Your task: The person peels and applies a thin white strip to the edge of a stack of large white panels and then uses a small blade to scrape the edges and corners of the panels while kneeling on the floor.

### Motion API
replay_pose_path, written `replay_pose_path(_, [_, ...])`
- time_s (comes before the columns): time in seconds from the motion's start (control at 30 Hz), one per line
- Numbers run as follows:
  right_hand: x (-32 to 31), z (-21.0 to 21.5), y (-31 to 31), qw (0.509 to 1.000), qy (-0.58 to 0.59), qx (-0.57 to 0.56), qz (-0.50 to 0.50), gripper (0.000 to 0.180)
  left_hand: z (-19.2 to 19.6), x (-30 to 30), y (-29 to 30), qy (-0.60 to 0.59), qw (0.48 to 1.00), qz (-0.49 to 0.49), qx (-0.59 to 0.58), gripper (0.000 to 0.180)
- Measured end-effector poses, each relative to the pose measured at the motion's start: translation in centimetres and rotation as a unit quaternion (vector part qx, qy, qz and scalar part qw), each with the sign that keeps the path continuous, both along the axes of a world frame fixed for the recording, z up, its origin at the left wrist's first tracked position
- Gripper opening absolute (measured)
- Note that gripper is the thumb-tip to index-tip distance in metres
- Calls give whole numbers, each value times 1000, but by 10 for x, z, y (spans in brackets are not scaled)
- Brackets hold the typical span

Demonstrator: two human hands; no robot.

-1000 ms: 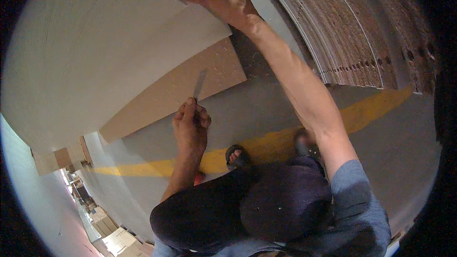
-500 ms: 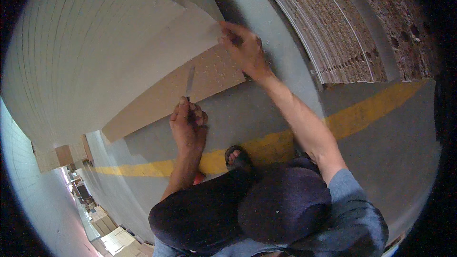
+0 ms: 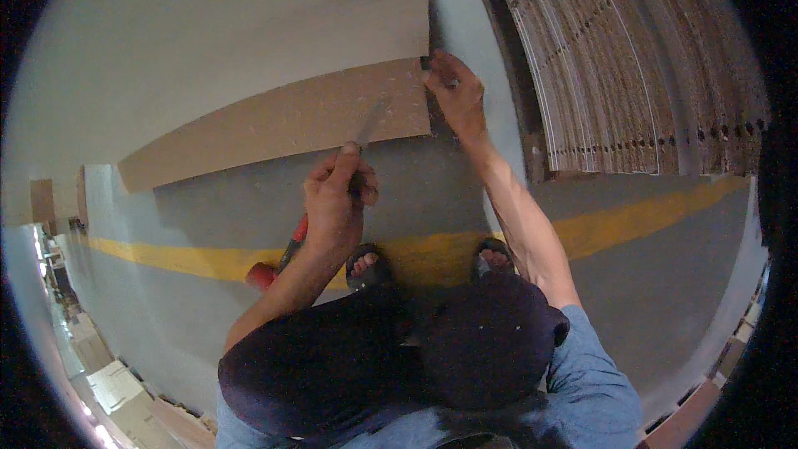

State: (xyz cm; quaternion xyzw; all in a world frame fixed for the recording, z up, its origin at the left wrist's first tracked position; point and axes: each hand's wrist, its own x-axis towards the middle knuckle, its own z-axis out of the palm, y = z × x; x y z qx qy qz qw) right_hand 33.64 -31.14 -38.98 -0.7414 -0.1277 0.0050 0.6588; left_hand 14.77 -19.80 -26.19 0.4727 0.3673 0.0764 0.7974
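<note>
My left hand (image 3: 337,195) is closed round the handle of a knife (image 3: 373,120). Its thin grey blade points up and to the right, over a brown cardboard strip (image 3: 274,120). Along the strip's far side lies a large pale sheet (image 3: 249,50). At the right end, where the pale sheet meets the brown strip, is my right hand (image 3: 459,93). Its fingers are curled toward the thumb beside a small dark spot at the edge; what they grip, if anything, I cannot make out.
A tall stack of boards (image 3: 598,75) stands at the right. A yellow line (image 3: 440,254) crosses the grey floor in front of my feet. By my left forearm lies a red-and-black tool (image 3: 291,249). Cardboard boxes (image 3: 116,387) show at the lower left.
The view has swung, and more of the strip shows. The blade now tilts further right. My right hand has come lower along the sheet's right end, and the red-and-black tool shows more fully.
</note>
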Motion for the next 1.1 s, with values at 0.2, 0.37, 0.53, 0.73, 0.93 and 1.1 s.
replay_pose_path(0.2, [3, 26, 45, 992, -100, -80, 15, 43, 15, -23, 38, 7, 998, -3, -57, 28])
replay_pose_path(0.37, [52, 30, 5, 994, -38, -101, 36, 40, 38, 2, 2, 6, 995, -15, -97, 30])
replay_pose_path(0.53, [65, 44, 10, 990, -32, -112, 78, 26, 37, -3, 14, -27, 985, -22, -170, 30])
replay_pose_path(0.73, [68, 49, 10, 991, 53, -72, 102, 21, 29, -6, 27, -87, 964, -18, -249, 29])
replay_pose_path(0.93, [45, 62, 12, 990, 101, -66, 79, 26, 27, 1, 29, -92, 955, -7, -282, 29])
replay_pose_path(1.1, [-13, 105, -7, 982, 161, -37, 91, 32, 31, 9, 20, -94, 961, -1, -261, 29])
